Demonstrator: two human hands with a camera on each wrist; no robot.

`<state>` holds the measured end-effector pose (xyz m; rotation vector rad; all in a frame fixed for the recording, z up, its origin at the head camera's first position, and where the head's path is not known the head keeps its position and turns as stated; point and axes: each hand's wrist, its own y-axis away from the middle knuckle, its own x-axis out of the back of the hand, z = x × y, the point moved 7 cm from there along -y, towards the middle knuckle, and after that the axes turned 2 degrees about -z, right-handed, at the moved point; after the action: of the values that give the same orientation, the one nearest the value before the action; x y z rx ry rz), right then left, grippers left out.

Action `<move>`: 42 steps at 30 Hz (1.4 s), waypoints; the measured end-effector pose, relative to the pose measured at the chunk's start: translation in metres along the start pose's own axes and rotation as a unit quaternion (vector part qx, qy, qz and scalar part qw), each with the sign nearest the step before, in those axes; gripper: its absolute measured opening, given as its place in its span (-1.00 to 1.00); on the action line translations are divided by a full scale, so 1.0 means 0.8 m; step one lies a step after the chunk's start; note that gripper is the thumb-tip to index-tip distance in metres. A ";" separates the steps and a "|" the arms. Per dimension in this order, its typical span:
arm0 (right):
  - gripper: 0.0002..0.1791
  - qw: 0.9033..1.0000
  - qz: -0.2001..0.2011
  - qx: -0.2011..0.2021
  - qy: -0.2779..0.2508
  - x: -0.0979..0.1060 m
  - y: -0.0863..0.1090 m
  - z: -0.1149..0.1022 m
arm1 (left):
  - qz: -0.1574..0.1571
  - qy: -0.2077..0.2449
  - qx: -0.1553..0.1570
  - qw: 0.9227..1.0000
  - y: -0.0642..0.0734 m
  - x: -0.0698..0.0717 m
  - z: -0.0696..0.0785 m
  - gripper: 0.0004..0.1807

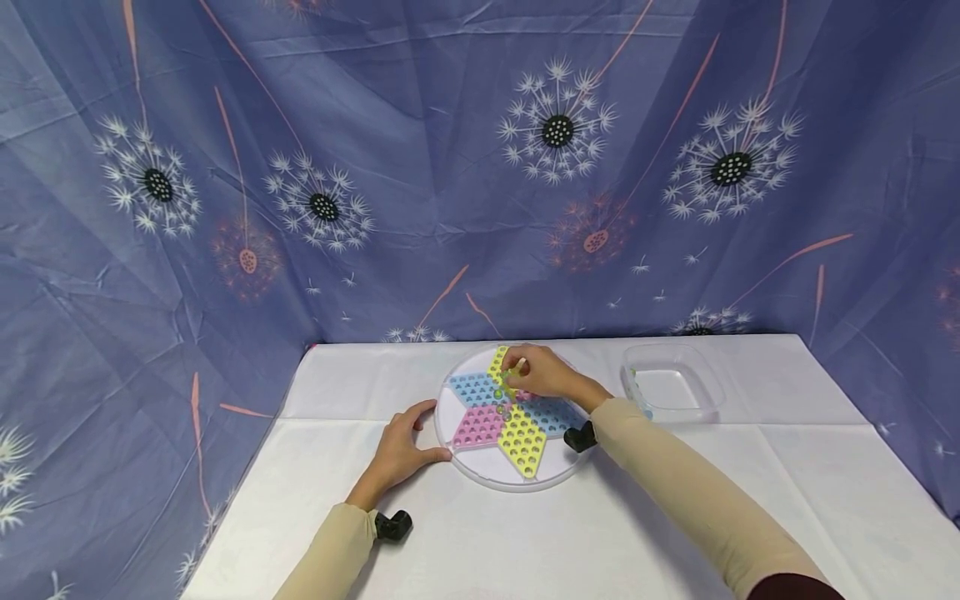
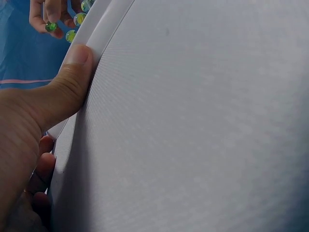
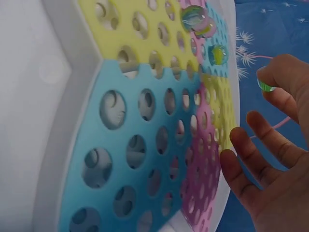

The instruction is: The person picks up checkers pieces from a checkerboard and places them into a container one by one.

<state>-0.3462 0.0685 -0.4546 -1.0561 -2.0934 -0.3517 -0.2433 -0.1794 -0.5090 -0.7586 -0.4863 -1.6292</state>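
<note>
Green marble [image 3: 266,86]; pinched in right hand [image 1: 543,372], over game board [image 1: 482,463]; left hand [image 1: 400,450] spread wide against board edge

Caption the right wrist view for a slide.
Right hand pinches a green marble over a holed board of blue, yellow and pink, where other marbles rest.

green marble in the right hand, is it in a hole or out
Out: the right wrist view shows the marble pinched in the right hand, with blue backdrop between it and the board.
</note>
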 end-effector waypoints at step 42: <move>-0.84 0.999 0.042 -0.005 -0.002 0.067 0.052 0.006 | 0.000 0.002 -0.004 1.000 0.001 0.001 0.002 0.05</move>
<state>-0.3367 0.1273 -0.4226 -1.1482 -2.0446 -0.3195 -0.2424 -0.1792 -0.5072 -0.7605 -0.4761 -1.6331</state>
